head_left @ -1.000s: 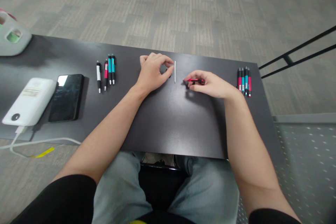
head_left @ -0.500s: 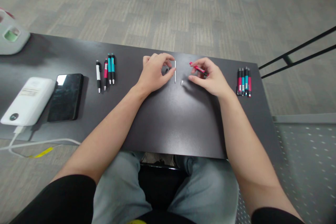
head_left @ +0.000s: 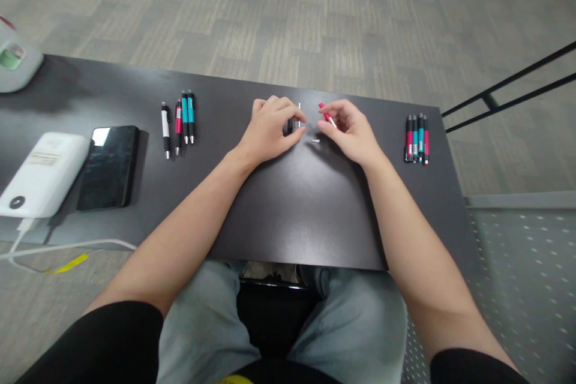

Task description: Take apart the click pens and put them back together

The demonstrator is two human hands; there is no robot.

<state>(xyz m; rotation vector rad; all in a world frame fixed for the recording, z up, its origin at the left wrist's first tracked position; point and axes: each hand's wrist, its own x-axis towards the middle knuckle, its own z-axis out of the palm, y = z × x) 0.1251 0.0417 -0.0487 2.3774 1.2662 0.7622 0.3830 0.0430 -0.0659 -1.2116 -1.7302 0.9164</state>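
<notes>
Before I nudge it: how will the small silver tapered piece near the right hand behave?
The small silver tapered piece will probably roll, given its taper. It likely slides easily on the glossy dark tabletop. Tiny, so probably light.

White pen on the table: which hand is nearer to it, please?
Left. The left hand is right of the white pen, past three other pens; the right hand is farther right, holding a red piece.

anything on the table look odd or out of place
A small silvery piece lies loose on the table, just below the right hand. It looks odd beside the whole-looking pens grouped at right; perhaps it belongs with the red pen part in that hand. No spill shows.
</notes>
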